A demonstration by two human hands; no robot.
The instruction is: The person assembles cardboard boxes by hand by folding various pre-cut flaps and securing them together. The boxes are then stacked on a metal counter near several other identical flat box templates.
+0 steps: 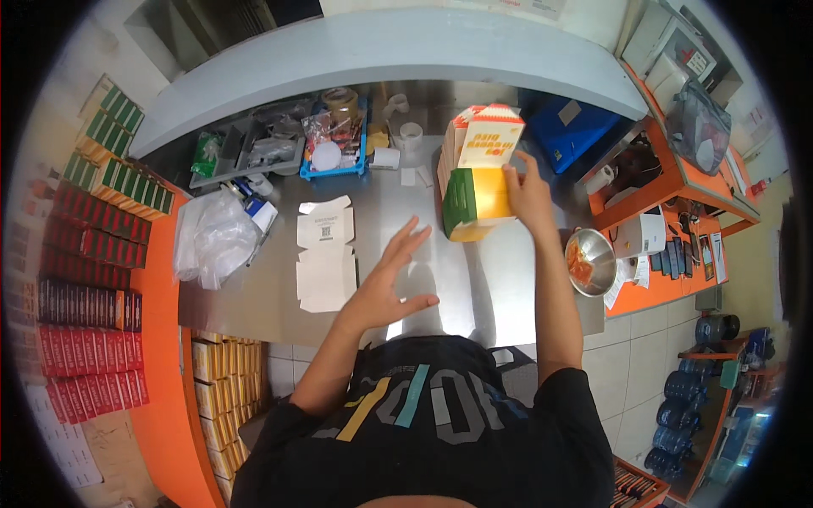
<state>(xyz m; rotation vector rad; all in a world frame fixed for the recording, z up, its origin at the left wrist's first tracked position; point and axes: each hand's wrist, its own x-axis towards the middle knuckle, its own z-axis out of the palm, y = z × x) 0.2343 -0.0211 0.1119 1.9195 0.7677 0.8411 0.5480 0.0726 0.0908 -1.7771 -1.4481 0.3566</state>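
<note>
My right hand (527, 190) grips the right edge of a yellow and green carton (491, 188), thumb and fingers closed on it. This carton rests at the near end of a row of folded cream and red cartons (491, 146), which stand on the steel table (389, 317). Held in the air over the table, my left hand (385, 284) is open, its fingers spread and nothing in them. Left of it lies an unfolded white carton blank (327, 279) with a small printed square code.
A blue basket (362, 140) and grey tray (300, 161) of small packets stand at the back left, near clear plastic bags (216, 241). A metal bowl (603, 254) with orange food sits at the right edge. A blue bin (563, 127) is back right; stacked boxes (93, 351) line the left.
</note>
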